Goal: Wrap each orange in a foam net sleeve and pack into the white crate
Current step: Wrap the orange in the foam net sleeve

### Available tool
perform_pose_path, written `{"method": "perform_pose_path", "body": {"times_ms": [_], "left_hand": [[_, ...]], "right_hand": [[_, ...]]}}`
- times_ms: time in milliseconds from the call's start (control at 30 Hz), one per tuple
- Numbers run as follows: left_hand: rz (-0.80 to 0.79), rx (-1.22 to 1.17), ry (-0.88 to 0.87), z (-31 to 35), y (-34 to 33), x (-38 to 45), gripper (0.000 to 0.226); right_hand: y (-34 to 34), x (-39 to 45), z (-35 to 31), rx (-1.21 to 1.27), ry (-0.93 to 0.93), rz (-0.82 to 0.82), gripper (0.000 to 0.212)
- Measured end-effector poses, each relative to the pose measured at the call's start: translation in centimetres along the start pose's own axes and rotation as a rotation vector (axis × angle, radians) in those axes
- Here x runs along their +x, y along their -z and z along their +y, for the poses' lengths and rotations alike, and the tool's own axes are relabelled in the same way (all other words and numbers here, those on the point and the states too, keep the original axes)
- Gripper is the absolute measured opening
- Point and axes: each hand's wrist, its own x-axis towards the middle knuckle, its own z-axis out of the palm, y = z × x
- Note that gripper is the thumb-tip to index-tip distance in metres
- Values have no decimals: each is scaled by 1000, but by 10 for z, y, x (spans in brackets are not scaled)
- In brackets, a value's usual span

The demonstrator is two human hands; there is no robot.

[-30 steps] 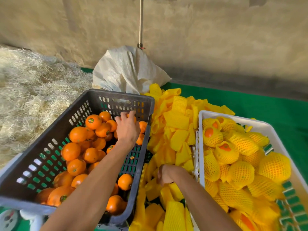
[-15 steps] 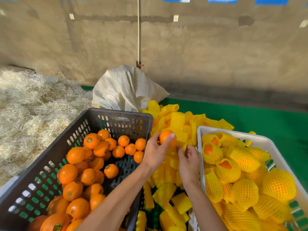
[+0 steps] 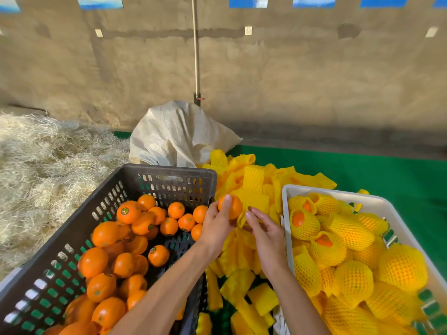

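My left hand (image 3: 216, 223) grips a bare orange (image 3: 231, 206) above the gap between the two crates. My right hand (image 3: 264, 232) pinches a yellow foam net sleeve (image 3: 242, 220) just below and right of that orange, touching it. The dark crate (image 3: 167, 174) on the left holds several loose oranges (image 3: 128, 212). The white crate (image 3: 377, 201) on the right is filled with several oranges in yellow net sleeves (image 3: 326, 252).
A heap of loose yellow foam sleeves (image 3: 254, 177) lies between and behind the crates on a green mat (image 3: 387, 172). A white woven sack (image 3: 179, 136) stands behind the dark crate. Straw (image 3: 43, 160) covers the ground at left. A wall rises behind.
My left hand lifted an orange out of the dark crate and brought it over the sleeve heap. My right hand rose from the low sleeves, and it now holds a sleeve against the orange.
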Motion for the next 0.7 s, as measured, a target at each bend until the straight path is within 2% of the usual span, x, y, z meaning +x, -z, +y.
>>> {"method": "perform_pose_path", "body": {"times_ms": [67,133,200,333,400,500,600,700], "left_hand": [[-10,-86,2,2,0,0,47],[-30,-94,9,2,0,-1,48],[-62,3,25,-2,1,-1,50],[-145,226,55,-7,1,-2,70],[-140,235,44,-5,1,-4,73],[-152,73,88,2,2,-4,63],[-277,-19,204,7,4,-4,56],[-417,5,289,4,5,-4,64]], "right_hand": [[3,2,-1,66,-12,-29,27],[7,3,0,-45,57,-12,21],[8,2,3,-205,115,-10,23],[6,-1,8,-478,51,-29,34],[9,0,9,-446,48,-49,31],[9,1,10,-380,80,-29,14],[7,3,12,-389,75,35,13],[10,3,16,-346,59,86,17]]}}
